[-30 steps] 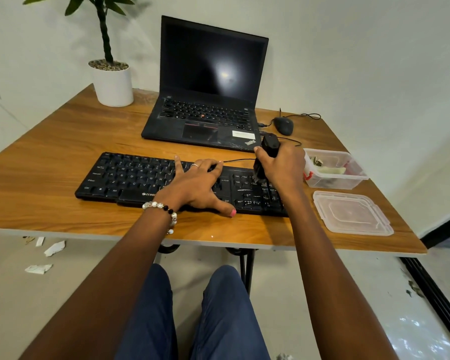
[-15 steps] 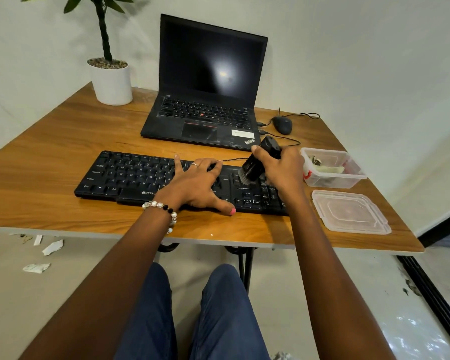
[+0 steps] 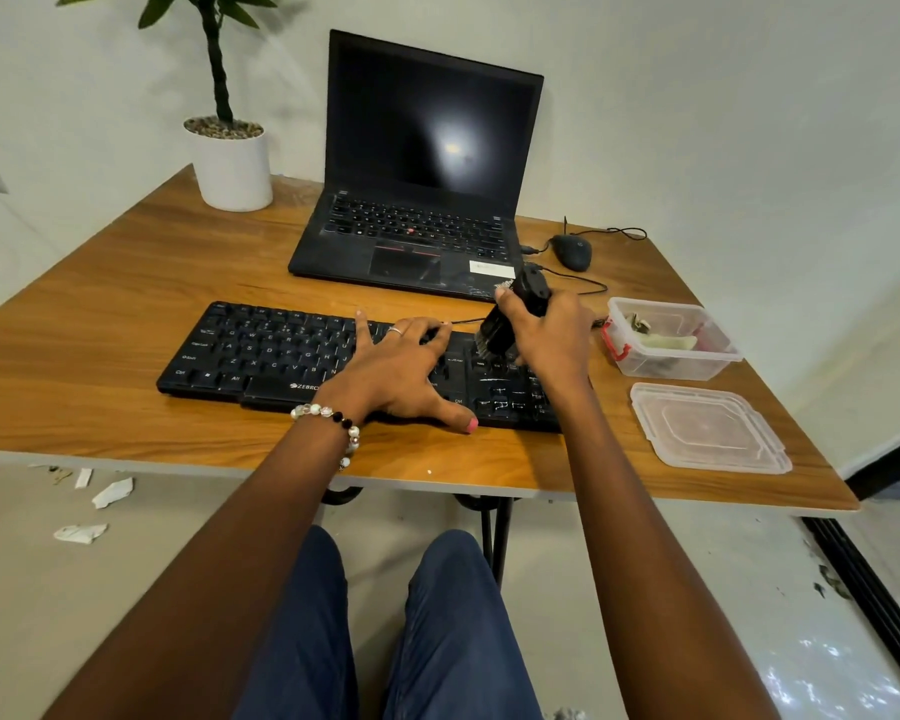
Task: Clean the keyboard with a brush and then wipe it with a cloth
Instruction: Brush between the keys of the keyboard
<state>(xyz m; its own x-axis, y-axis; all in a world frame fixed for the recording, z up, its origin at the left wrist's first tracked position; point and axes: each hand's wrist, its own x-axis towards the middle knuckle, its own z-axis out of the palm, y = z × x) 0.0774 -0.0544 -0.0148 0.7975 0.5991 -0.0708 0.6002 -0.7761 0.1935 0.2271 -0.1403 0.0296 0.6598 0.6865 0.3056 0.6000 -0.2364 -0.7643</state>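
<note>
A black keyboard [image 3: 261, 356] lies across the front of the wooden table [image 3: 126, 298]. My left hand [image 3: 401, 366] rests flat on its middle with fingers spread. My right hand [image 3: 552, 335] grips a black brush [image 3: 505, 324], tilted, with its bristles on the keys near the keyboard's right part. White scuffs show on the right-hand keys. A pale cloth-like thing lies in the clear plastic box [image 3: 666, 340] to the right.
An open black laptop [image 3: 427, 163] stands behind the keyboard, a wired mouse [image 3: 572, 252] to its right. A potted plant [image 3: 230, 158] sits at the back left. A clear lid [image 3: 707, 428] lies at the table's front right. Paper scraps [image 3: 110, 493] litter the floor.
The brush has swept from the lower right keys up and left toward the keyboard's top edge, tilting over. My left hand has stayed put.
</note>
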